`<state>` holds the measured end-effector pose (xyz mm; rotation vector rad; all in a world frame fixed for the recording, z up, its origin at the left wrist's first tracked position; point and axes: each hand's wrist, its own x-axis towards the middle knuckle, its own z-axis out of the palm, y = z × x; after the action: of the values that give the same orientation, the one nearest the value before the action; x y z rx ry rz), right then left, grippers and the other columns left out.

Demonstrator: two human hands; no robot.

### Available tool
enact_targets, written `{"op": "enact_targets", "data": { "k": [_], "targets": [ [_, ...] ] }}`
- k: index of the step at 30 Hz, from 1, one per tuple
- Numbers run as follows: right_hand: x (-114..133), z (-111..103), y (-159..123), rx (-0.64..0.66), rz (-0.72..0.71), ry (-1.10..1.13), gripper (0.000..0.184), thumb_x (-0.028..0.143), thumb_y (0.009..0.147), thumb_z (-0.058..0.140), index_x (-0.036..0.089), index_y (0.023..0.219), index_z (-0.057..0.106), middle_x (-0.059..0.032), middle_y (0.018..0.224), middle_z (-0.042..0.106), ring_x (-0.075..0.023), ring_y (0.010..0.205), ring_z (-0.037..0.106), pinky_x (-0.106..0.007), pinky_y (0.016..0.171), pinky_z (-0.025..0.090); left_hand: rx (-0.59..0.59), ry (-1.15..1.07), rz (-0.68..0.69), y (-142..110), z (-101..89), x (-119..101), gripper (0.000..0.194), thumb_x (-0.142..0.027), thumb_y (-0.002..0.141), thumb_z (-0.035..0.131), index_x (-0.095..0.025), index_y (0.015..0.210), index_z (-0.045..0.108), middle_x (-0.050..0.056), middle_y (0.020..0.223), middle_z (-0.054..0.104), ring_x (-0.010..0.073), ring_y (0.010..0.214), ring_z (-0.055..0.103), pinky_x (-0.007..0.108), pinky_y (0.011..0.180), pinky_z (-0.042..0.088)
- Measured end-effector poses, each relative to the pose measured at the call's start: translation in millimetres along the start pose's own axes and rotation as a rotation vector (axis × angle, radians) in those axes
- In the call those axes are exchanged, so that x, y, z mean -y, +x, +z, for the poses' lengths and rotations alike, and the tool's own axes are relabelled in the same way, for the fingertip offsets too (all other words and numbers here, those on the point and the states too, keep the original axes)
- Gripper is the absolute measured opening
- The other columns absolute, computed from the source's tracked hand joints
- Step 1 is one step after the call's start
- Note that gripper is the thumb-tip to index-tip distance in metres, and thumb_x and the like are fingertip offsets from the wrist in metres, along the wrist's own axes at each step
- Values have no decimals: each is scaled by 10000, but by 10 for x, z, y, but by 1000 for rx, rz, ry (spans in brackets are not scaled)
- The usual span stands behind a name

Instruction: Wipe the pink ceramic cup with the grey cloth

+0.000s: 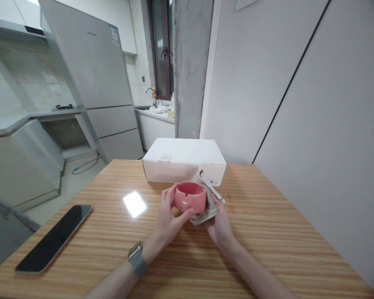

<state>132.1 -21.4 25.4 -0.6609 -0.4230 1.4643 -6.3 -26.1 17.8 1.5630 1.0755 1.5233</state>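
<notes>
A glossy pink ashtray (190,202) with notches in its rim is held up over the wooden table, tilted slightly so that its inside shows. My left hand (171,214) grips it, with the thumb on the front and the fingers around the left side. On the right, my right hand (220,222) holds a grey-beige cloth (209,203) against the ashtray's right side and underside. Part of the cloth stands up past the rim. The right fingers are partly hidden behind the cloth.
Behind my hands a white box (183,153) lies on the wooden table (268,232). A black phone (54,238) rests at the left edge. A wall (324,124) borders the right; a refrigerator (90,66) and a sink counter (156,118) stand beyond.
</notes>
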Motion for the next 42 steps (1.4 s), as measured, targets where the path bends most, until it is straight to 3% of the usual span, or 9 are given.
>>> {"op": "enact_targets", "data": {
  "k": [4,7,10,14,25,32,35,38,42],
  "targets": [
    [74,-75,99,-46,-39,-4,240,360,735,622,211,901,708,-7,912,746,-228,984,652,-348,858,512,85,-69,21,-14,-4,-77,399,-298,830,600,-265,1227,567,74,1220,496,240,1135,500,394,989,405],
    [110,-88,117,17,-6,-23,256,379,739,609,196,890,707,-16,887,747,-241,948,664,-364,833,523,17,-103,28,-9,6,-104,575,-273,704,737,-268,1244,541,77,1240,513,266,1131,504,409,996,392],
    [101,-81,93,66,57,-38,262,373,746,608,187,903,705,-28,892,747,-244,929,669,-366,823,527,129,-261,-61,22,-10,-64,900,-284,586,818,-252,1372,382,101,1338,481,304,1207,468,430,1036,353],
    [85,-97,92,35,68,-47,217,348,735,627,193,864,708,-26,847,751,-243,889,680,-364,806,534,277,-333,-115,70,-39,-4,862,-293,551,833,-202,1312,440,116,1315,522,324,1224,463,437,1052,342],
    [-45,-47,-58,138,133,-39,338,398,767,636,235,1060,676,-26,1058,715,-233,972,659,-368,813,529,-146,-52,-56,57,13,33,898,-271,540,838,-225,1312,382,96,1300,475,283,1226,447,433,1069,312],
    [-84,-180,116,18,-55,-162,261,389,660,736,233,868,714,12,944,740,-191,1069,610,-291,960,447,88,-244,-193,10,-8,117,599,-375,880,523,-214,1418,317,86,1464,366,232,1361,305,385,1136,190],
    [18,-133,148,30,-90,-146,233,382,690,717,227,864,708,20,909,744,-198,1022,632,-293,908,488,120,-151,-136,2,-17,46,617,-352,810,632,-228,1373,415,92,1386,465,265,1297,392,427,1114,239],
    [106,-60,101,45,21,-159,286,430,703,697,181,843,709,-23,829,749,-246,912,672,-332,797,541,104,-87,-124,0,-18,-60,802,-309,639,793,-244,1356,441,104,1327,498,296,1222,454,457,1085,286],
    [140,-50,44,80,179,-158,314,437,733,657,151,853,704,-58,803,747,-258,840,690,-353,762,545,300,-310,-141,-6,-4,-203,918,-225,567,828,-269,1371,387,97,1345,488,297,1205,481,423,1035,370]
  ]
}}
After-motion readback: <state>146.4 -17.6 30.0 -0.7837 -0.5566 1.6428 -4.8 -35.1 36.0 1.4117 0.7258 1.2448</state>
